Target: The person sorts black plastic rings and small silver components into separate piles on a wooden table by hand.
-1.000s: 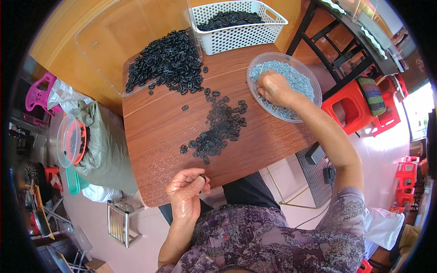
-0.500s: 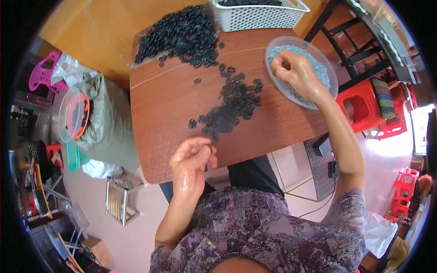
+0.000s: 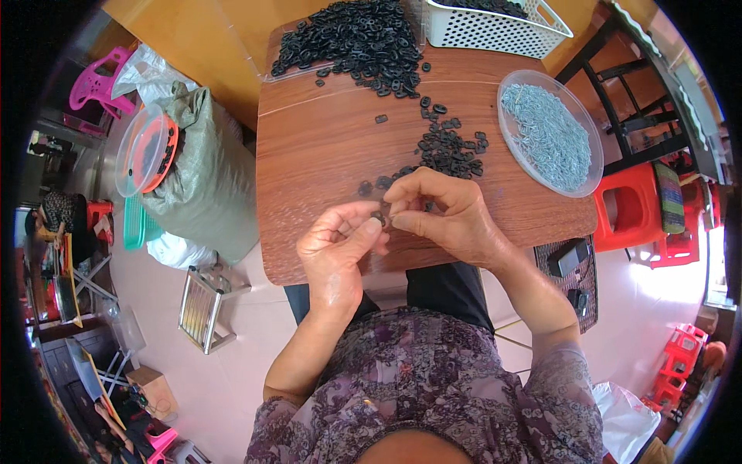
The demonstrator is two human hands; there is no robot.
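My left hand pinches a small black plastic piece between thumb and fingers, over the near part of the brown table. Right beside it, my right hand is closed in a pinch, its fingertips meeting the piece. Whatever lies between those right fingertips is too small to make out. Just beyond both hands spreads a loose cluster of similar black pieces, partly covered by the right hand. A round clear dish of thin bluish-silver bits stands at the table's right side.
A large heap of black pieces lies at the far left of the table, beside a white perforated basket. Left of the table stands a grey-green sack with an orange bowl on top. A red stool is at the right.
My right hand has come from above the dish, leftward and nearer, to meet the left hand. The left hand still pinches its piece. The whole view has shifted somewhat.
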